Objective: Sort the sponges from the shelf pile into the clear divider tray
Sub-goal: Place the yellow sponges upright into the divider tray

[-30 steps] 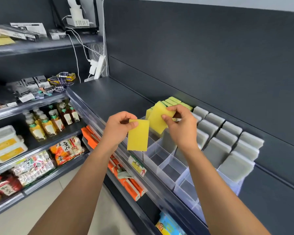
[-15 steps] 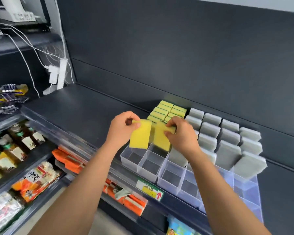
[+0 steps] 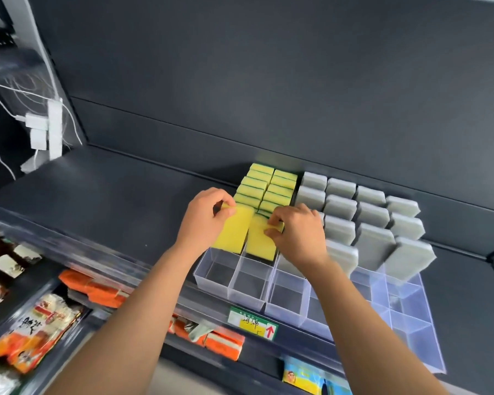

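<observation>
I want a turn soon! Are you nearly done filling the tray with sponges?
Partly. Yellow sponges and grey sponges fill the back of the tray. The left hand and right hand each hold another yellow sponge. The front boxes sit empty.

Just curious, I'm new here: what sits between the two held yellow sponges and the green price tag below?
Empty front compartments of the clear divider tray, as the head view shows.

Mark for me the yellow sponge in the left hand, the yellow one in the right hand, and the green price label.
left-hand sponge (image 3: 234, 230): head view, middle of yellow face.
right-hand sponge (image 3: 258, 243): head view, lower yellow face.
price label (image 3: 250, 325): head view, its yellow patch.
</observation>
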